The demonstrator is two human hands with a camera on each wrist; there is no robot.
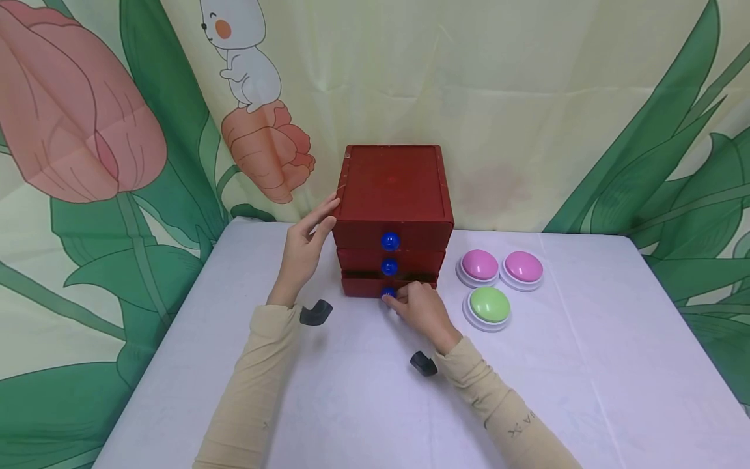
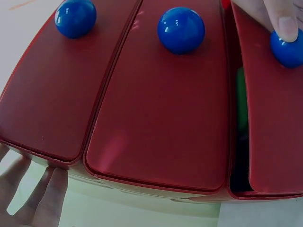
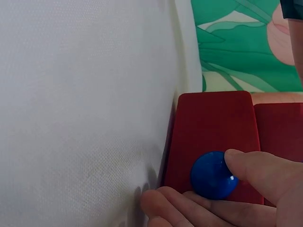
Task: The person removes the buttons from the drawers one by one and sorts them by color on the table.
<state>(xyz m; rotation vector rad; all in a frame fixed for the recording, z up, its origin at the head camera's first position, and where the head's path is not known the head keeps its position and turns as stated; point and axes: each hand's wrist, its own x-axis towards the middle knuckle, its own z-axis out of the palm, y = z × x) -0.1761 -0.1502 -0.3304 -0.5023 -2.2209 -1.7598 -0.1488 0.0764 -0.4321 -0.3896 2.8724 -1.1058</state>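
A dark red chest of drawers (image 1: 392, 185) with three drawers stands against the back curtain. Each drawer front carries a round blue knob. The bottom drawer (image 1: 360, 287) is pulled out a little, and through its gap something green (image 2: 242, 101) shows in the left wrist view. My right hand (image 1: 423, 312) pinches the bottom drawer's knob (image 3: 213, 176) between thumb and fingers. My left hand (image 1: 305, 251) rests with fairly straight fingers against the left side of the chest; its fingertips (image 2: 54, 189) lie along the edge in the left wrist view.
Right of the chest sit two pink round push lights (image 1: 480, 265) and a green one (image 1: 489, 304) on white bases. A white cloth (image 1: 363, 404) covers the table. Behind hangs a printed curtain (image 1: 375, 71). Small black camera mounts (image 1: 316, 312) are worn at both wrists.
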